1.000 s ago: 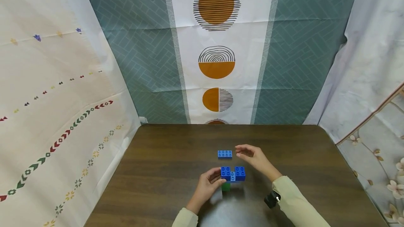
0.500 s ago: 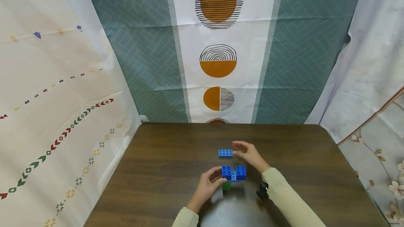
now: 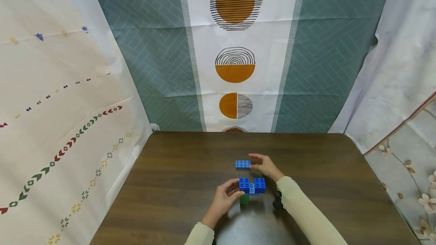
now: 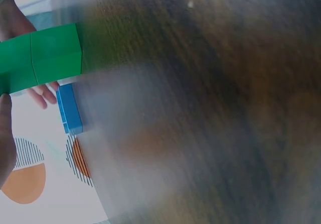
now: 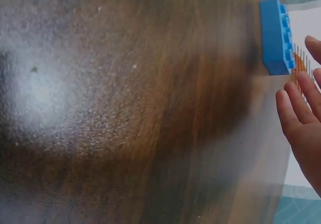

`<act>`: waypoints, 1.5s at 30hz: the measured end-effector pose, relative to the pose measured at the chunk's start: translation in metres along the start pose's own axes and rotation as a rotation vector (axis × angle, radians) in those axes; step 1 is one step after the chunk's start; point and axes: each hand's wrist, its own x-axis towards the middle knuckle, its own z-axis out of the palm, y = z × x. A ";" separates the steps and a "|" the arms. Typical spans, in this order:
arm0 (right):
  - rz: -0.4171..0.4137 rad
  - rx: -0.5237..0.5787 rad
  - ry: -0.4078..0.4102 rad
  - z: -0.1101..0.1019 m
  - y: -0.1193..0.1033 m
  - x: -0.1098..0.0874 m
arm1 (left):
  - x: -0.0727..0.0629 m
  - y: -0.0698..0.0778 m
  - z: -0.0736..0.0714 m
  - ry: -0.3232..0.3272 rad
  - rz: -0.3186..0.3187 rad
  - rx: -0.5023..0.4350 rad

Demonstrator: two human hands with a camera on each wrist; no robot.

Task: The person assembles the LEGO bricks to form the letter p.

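My left hand (image 3: 221, 201) holds the left side of a built stack of toy building bricks. Two dark blue bricks (image 3: 259, 185) top the stack, with a lighter blue brick (image 3: 251, 188) showing between them and a green brick (image 3: 244, 199) underneath. Seen from the left wrist, the green part (image 4: 55, 53) has a seam, and a left finger (image 4: 6, 138) lies against it. A loose light blue brick (image 3: 243, 164) with two rows of studs rests on the table farther back. Beside its right end is my right hand (image 3: 265, 165), fingers loosely bent; the right wrist view shows no grip on the brick (image 5: 274, 37).
The dark wooden table (image 3: 177, 184) reflects light near its front. A patterned cloth (image 3: 235, 67) with orange circles hangs behind the far edge. Pale cloths hang at the left (image 3: 68, 105) and right (image 3: 391, 86).
My right hand has moved left to the loose light blue brick's right end. My left hand and the stack stay almost in place.
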 end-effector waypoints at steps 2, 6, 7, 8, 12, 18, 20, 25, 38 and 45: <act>0.007 -0.025 -0.015 0.001 0.002 0.001 | 0.000 0.000 0.000 0.000 -0.007 -0.001; 0.037 -0.020 -0.025 0.003 0.004 0.001 | -0.001 -0.001 -0.001 -0.001 -0.009 0.003; 0.031 -0.032 -0.026 0.004 0.004 0.002 | -0.001 -0.001 -0.001 -0.002 -0.009 0.002; 0.032 -0.036 -0.024 0.004 0.004 0.002 | -0.001 -0.001 -0.001 -0.001 -0.009 0.003; 0.046 -0.064 0.004 0.008 0.004 0.004 | -0.001 0.000 -0.001 0.002 -0.002 -0.003; 0.077 -0.102 0.042 0.013 0.008 0.005 | -0.001 -0.001 -0.001 0.003 -0.006 -0.009; 0.080 -0.104 0.050 0.014 0.008 0.005 | -0.001 -0.002 0.000 0.003 -0.009 -0.014; 0.074 -0.121 0.067 0.015 0.009 0.004 | -0.002 -0.001 0.001 0.003 -0.014 -0.023; 0.032 -0.131 0.086 0.012 0.013 0.009 | 0.000 0.001 0.000 -0.002 -0.018 -0.031; 0.029 -0.087 0.057 0.005 0.010 0.007 | 0.000 0.001 0.000 -0.001 -0.020 -0.026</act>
